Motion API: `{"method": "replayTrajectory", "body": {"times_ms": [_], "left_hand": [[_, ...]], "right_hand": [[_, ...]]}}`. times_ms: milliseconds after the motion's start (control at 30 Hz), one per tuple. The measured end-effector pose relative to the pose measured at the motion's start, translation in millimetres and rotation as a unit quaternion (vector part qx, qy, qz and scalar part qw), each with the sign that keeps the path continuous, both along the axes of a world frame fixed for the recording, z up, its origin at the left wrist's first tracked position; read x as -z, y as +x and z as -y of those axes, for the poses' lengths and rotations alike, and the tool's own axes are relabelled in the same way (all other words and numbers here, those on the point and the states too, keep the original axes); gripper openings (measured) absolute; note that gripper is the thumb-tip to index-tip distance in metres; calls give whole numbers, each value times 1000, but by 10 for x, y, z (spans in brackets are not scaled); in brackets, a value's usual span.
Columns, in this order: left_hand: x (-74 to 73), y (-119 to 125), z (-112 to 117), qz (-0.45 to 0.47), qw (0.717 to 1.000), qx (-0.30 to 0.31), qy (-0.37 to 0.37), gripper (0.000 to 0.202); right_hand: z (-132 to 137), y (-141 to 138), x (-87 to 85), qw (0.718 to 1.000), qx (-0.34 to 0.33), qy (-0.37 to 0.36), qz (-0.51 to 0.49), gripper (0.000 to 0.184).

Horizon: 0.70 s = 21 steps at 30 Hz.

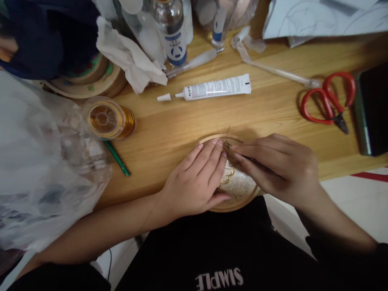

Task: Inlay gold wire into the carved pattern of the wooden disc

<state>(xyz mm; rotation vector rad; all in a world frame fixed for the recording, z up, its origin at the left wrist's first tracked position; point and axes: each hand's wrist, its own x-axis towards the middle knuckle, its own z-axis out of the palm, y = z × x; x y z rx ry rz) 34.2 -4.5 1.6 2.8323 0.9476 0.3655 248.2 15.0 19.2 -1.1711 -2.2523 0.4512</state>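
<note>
A round wooden-rimmed board lies at the table's front edge, its pale face bearing a line drawing. Bent gold wire forms a curvy outline on that face. Across the board's left side my left hand rests flat, fingers stretched out and holding nothing. My right hand is closed at the upper right of the board, pinching a slim dark tool that looks like tweezers, mostly covered by the fingers. Near its tip, by my left fingertips, a thin wire end sticks up.
Beyond the board lie a glue tube and its cap. Red-handled cutters and a dark phone are at right. Leftward are a gold wire spool, a green pencil and plastic bags. Bottles stand behind.
</note>
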Motion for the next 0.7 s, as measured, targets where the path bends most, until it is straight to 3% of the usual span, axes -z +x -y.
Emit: {"method": "replayTrajectory", "body": {"times_ms": [167, 300, 400, 500, 700], "left_hand": [[13, -11, -2, 4, 1000, -2, -1, 71], [31, -23, -6, 17, 1000, -3, -3, 68], [41, -24, -7, 27, 1000, -3, 0, 69], [40, -21, -9, 27, 1000, 3, 5, 68], [29, -16, -11, 20, 1000, 6, 6, 67]], "right_hand": [[-28, 135, 27, 993, 15, -67, -91, 34], [-198, 307, -21, 986, -104, -100, -81, 33], [-357, 377, -69, 975, -197, -83, -67, 26], [-462, 373, -112, 973, -212, -89, -19, 19], [-596, 323, -146, 962, -262, -76, 22, 23]]}}
